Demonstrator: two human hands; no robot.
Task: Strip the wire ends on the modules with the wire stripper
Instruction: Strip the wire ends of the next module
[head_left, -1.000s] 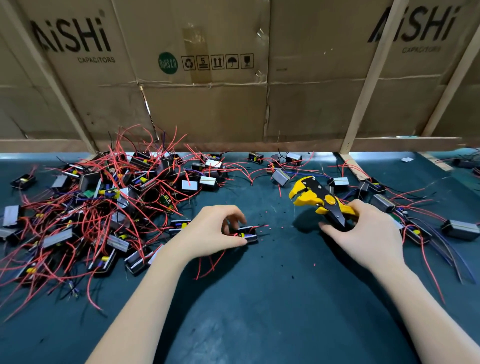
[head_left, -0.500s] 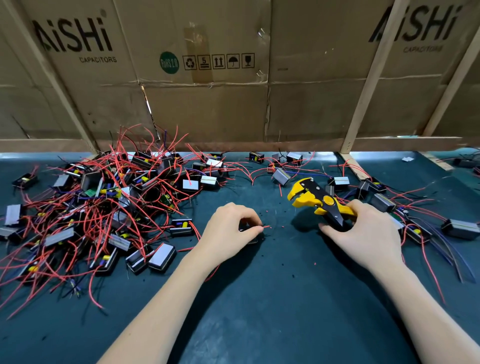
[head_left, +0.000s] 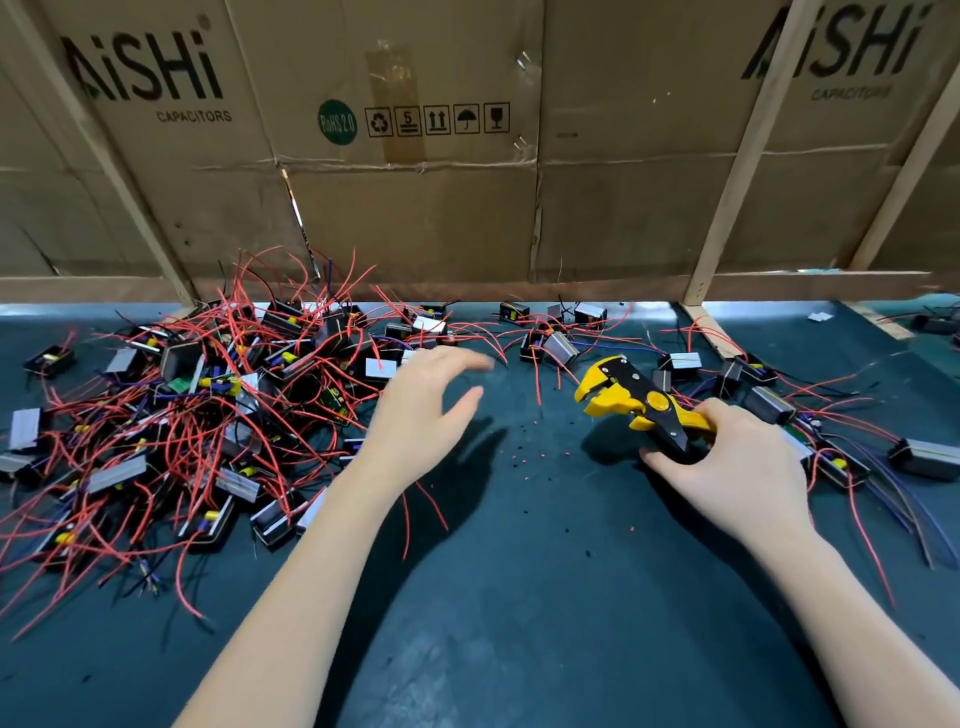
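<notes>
Two hands: your left hand (head_left: 421, 410) hovers with fingers spread and blurred, holding nothing; your right hand (head_left: 737, 457) is wrapped round the stripper (head_left: 636, 402) handles.
Stripper: it lies low over the surface (head_left: 519, 597), long axis running from your right palm up and left, its yellow head parted and pointing toward the bare middle.
Modules: the big pile (head_left: 208, 405) of black modules with red wires sits left of your left hand, just beside it; that hand is much the nearer one. A smaller group (head_left: 779, 405) lies right of and behind your right hand.
Likely next: judging by the reach, your left hand picks a module from the pile's near edge.
In the way: tangled red wires may drag neighbours along.
Around: red insulation bits (head_left: 524, 457) dot the surface between your hands; cardboard (head_left: 415, 208) stands behind.
</notes>
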